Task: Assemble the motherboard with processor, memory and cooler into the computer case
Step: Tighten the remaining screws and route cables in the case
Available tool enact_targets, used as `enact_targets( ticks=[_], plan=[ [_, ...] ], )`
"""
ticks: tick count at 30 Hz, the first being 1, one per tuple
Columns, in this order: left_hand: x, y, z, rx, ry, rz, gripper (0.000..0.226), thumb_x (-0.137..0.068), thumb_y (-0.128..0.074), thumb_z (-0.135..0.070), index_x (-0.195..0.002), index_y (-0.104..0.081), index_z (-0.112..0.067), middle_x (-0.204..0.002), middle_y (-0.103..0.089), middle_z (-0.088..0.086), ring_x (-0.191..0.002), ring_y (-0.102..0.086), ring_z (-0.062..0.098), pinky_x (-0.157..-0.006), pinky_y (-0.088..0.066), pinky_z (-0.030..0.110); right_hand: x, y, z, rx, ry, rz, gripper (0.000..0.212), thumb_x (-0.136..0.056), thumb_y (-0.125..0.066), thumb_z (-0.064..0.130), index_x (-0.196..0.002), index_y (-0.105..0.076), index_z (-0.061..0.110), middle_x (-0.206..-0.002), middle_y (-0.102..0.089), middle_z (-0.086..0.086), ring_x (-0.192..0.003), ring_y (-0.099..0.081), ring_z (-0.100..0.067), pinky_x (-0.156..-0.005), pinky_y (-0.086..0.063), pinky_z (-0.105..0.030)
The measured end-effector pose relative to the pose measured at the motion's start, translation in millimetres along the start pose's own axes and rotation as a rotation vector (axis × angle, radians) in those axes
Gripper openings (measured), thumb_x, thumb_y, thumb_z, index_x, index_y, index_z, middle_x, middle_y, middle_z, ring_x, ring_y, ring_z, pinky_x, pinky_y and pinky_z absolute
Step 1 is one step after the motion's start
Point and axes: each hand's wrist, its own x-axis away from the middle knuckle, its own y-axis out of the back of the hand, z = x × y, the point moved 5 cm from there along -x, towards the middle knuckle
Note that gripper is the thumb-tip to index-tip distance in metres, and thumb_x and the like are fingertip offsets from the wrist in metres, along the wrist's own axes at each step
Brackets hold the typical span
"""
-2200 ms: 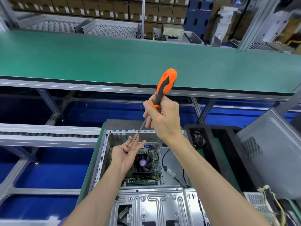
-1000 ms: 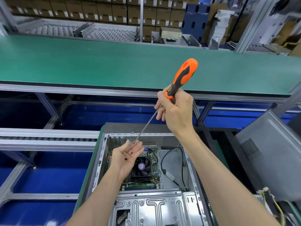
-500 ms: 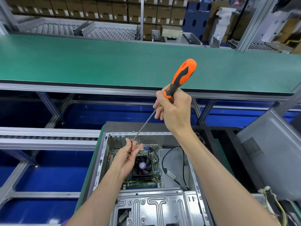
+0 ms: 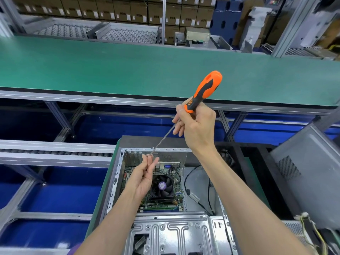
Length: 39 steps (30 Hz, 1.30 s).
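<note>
Right hand: my right hand (image 4: 197, 126) is wrapped round the low end of the screwdriver (image 4: 204, 91) handle, held up and away from me so the shaft slants down toward my other hand.
Left hand: my left hand (image 4: 145, 173) has its fingertips pinched together at the screwdriver tip (image 4: 151, 154); I judge I'm seating a screw on the bit, though the screw itself is too small to make out.
Why held so: tip brought to the fingers above the case, so anything dropped falls inside, not on the floor.
Motherboard: the motherboard (image 4: 165, 181) lies flat in the computer case (image 4: 117, 173), directly under my left hand.
Cooler: the cooler (image 4: 162, 185) with its fan sits on the board, just right of my left palm.
Cables: black cables (image 4: 189, 181) loop in the bare bay right of the board, beneath my right forearm.
Desk: the green desk (image 4: 128, 70) runs across beyond both hands.
Count: one screwdriver, one case, one board, one fan, two hands busy.
Stage: board in place; fastening it looks to be the step in hand.
</note>
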Motion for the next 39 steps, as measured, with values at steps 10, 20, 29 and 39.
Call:
enact_targets(
  ticks=[10,20,29,39],
  plan=[
    [-1,1,-7,0.101,-0.046,0.009,0.023,-0.074,-0.068,-0.004,-0.088,-0.072,0.014,-0.095,-0.074,0.017,-0.082,-0.074,0.012,-0.072,-0.062,0.037,8,-4,-5,-0.077,-0.055,0.007,0.017,-0.098,-0.057,0.013,-0.084,-0.057,0.003,-0.063,-0.064,-0.012,-0.046,-0.064,-0.031,-0.044,-0.051,-0.036],
    [2,6,-11,-0.188,-0.109,-0.032,0.042,-0.09,-0.066,-0.025,-0.106,-0.061,0.013,-0.102,-0.072,0.027,-0.095,-0.074,0.026,-0.078,-0.062,0.039,-3,-6,0,0.012,-0.046,0.027,0.021,-0.099,-0.056,0.012,-0.084,-0.056,-0.003,-0.061,-0.064,-0.012,-0.044,-0.064,-0.028,-0.043,-0.054,-0.044],
    [29,7,-38,-1.143,-0.544,-0.257,0.011,-0.086,-0.07,-0.02,-0.093,-0.078,-0.016,-0.05,-0.05,-0.009,-0.042,-0.031,0.008,-0.041,-0.03,0.024,-9,-21,-14,0.14,-0.039,0.106,0.024,-0.098,-0.056,0.016,-0.08,-0.055,0.0,-0.06,-0.064,-0.008,-0.04,-0.063,-0.021,-0.04,-0.049,-0.029],
    [30,-67,-65,-1.781,-0.887,0.078,0.013,-0.08,-0.08,-0.036,-0.089,-0.081,-0.027,-0.074,-0.073,-0.016,-0.066,-0.062,-0.002,-0.063,-0.044,0.015,5,-65,-24,0.34,0.063,0.237,0.021,-0.09,-0.064,0.018,-0.075,-0.052,0.009,-0.059,-0.06,-0.004,-0.049,-0.06,-0.017,-0.055,-0.052,-0.036]
  ],
)
